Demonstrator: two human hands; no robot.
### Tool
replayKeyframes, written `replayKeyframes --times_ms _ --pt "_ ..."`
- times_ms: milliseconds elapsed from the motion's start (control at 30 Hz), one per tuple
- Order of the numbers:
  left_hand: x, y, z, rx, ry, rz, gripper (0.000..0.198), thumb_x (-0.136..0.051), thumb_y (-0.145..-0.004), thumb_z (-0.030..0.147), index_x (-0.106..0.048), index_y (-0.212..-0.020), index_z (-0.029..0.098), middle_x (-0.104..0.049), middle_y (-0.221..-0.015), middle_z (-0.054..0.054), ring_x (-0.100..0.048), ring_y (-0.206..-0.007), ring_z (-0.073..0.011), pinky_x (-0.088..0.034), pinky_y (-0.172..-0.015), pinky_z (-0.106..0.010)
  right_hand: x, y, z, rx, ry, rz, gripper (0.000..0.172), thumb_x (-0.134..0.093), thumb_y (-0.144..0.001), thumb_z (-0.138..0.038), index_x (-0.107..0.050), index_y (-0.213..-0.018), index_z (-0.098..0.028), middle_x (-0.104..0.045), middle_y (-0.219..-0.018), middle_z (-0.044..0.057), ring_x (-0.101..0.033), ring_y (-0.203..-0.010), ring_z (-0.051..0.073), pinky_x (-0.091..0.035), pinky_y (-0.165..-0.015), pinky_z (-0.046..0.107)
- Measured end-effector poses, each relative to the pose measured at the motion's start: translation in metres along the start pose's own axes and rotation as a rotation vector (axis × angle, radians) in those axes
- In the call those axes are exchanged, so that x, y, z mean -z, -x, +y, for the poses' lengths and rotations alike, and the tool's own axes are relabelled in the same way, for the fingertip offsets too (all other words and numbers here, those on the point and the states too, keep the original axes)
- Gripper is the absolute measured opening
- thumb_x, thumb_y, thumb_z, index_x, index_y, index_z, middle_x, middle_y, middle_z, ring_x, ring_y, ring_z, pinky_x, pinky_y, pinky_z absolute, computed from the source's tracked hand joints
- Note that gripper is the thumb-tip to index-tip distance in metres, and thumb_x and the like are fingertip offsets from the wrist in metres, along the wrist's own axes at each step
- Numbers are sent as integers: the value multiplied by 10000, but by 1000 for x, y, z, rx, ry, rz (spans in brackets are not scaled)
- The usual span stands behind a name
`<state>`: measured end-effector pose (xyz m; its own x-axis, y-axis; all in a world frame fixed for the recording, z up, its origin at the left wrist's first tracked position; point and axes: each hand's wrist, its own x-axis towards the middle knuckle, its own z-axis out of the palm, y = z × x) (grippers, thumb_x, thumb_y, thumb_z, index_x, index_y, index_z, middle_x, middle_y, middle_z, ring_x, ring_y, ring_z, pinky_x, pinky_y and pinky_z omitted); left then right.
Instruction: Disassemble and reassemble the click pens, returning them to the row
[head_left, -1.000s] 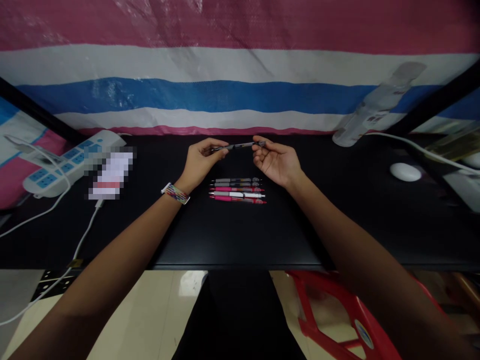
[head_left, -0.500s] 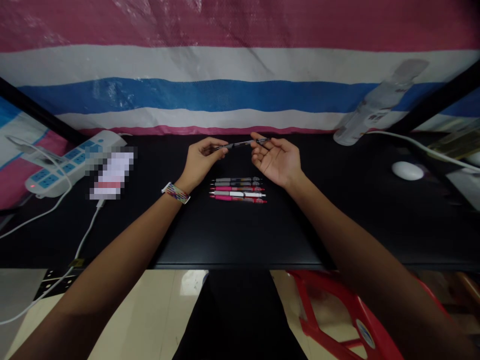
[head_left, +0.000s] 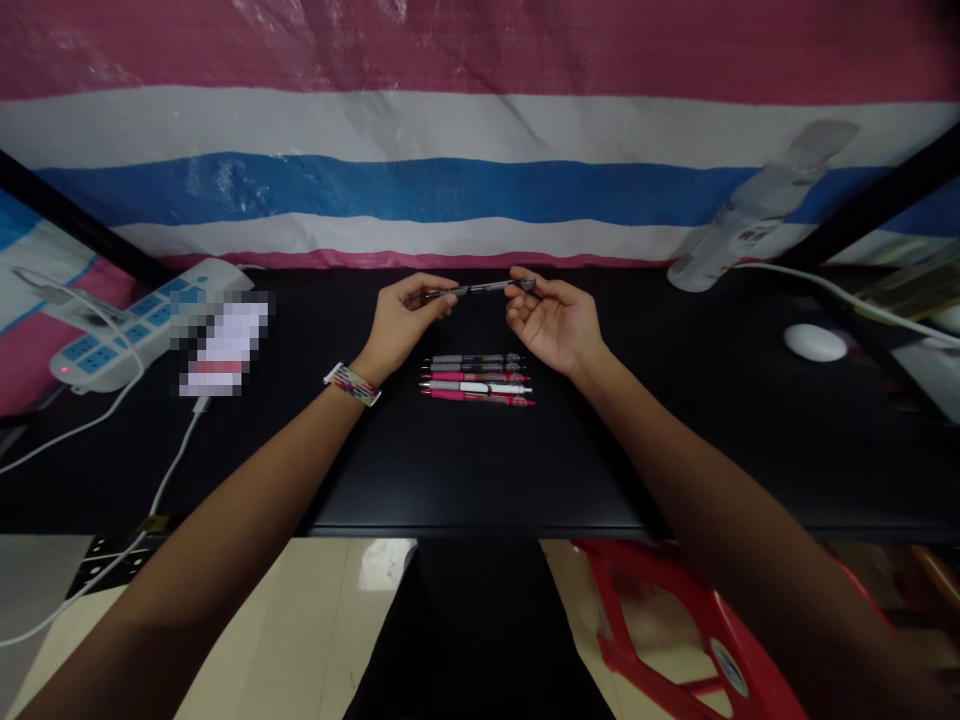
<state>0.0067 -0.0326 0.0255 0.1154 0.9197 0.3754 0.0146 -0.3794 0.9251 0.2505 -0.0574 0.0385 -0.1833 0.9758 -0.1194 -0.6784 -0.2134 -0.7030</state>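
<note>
Upper centre of the frame: a person holds 1 dark pen (head_left: 480, 289) level above a black table (head_left: 675, 440), gripped at both ends. The left hand (head_left: 401, 320), with a striped wristband (head_left: 352, 385) at its wrist, has thumb and fingertips pinched together on the pen's left end. The right hand (head_left: 555, 322), palm turned up, has thumb and forefinger closed on the right end. The pen's long axis runs left to right across the picture, spanning the gap between the 2 hands, so neither hand is nearer to it than the other; which end carries the tip cannot be told at this size.

Just below the hands, nearer the bottom of the frame, a row of pens (head_left: 476, 378) in grey, pink and white lies flat on the table, parallel to the held pen and apart from both hands. A power strip (head_left: 127, 330) sits at the left edge, a bottle (head_left: 757, 215) leans at upper right with a white mouse (head_left: 814, 342) below it, a red stool (head_left: 675, 640) shows at lower right, and a pink, white and blue striped tarp (head_left: 450, 190) fills the top
</note>
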Motion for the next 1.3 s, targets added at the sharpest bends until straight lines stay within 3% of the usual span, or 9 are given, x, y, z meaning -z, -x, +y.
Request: replayKeyframes --times_ms 133,300,567,767,1300 --pt "0 0 1 3 1 3 339 -1015 -805 441 -895 -1013 202 -867 -937 -64 -761 -793 -164 -642 -790 -319 1 -1 1 29 0 -41 290 -611 -1038 -323 -783 -1228 -188 -895 -1036 79 -840 -923 200 -738 -892 329" --pt "0 0 1 3 -6 5 346 -1017 -801 443 -896 -1019 203 -875 -972 -72 -755 -799 -164 -643 -790 -323 1 -2 3 8 6 15 255 -602 -1004 -233 -781 -1179 -187 -875 -944 67 -829 -862 180 -727 -875 301" --pt "0 0 1 0 -4 -6 305 -992 -836 399 -881 -1029 191 -856 -945 -63 -765 -805 -166 -654 -812 -332 0 -1 5 49 36 -7 272 -652 -1002 -313 -768 -1222 -202 -885 -985 70 -848 -952 216 -735 -908 357" --pt "1 0 1 -3 -1 -2 297 -984 -832 388 -886 -1033 192 -859 -953 -70 -763 -797 -161 -644 -787 -318 -2 -1 5 -2 -21 37 269 -604 -982 -232 -782 -1178 -187 -867 -930 70 -829 -881 189 -726 -899 317" --pt "0 0 0 -1 0 11 341 -1000 -814 451 -877 -1009 199 -862 -924 -62 -770 -793 -175 -645 -798 -333 -3 0 6 15 -49 33 285 -580 -1049 -294 -784 -1221 -192 -890 -1035 88 -848 -979 221 -739 -925 353"
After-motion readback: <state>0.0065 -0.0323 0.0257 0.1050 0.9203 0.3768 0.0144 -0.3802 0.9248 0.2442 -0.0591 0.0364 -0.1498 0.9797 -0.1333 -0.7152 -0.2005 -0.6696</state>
